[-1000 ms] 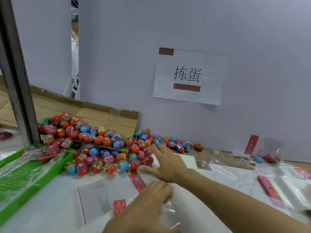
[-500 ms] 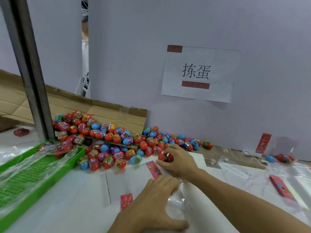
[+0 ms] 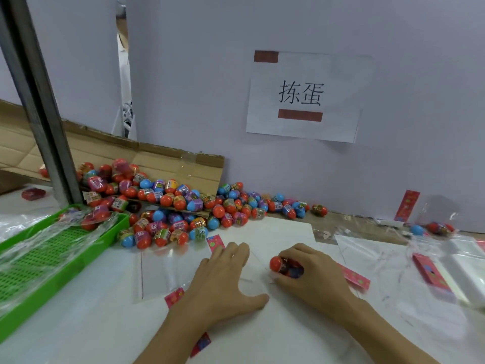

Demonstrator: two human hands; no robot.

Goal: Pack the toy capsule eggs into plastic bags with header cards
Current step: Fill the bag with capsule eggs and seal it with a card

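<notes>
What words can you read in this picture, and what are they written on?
"拣蛋": on the white paper sign stuck to the wall.
Egg labels: printed, but too small to read.
Red header cards: patterned, any print too blurred to read.
Egg in the right hand: label hidden by fingers.

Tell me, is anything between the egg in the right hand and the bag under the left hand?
Nothing visible. The right hand grips the egg just right of the left hand, which presses flat on the bag; only bare table separates them.
</notes>
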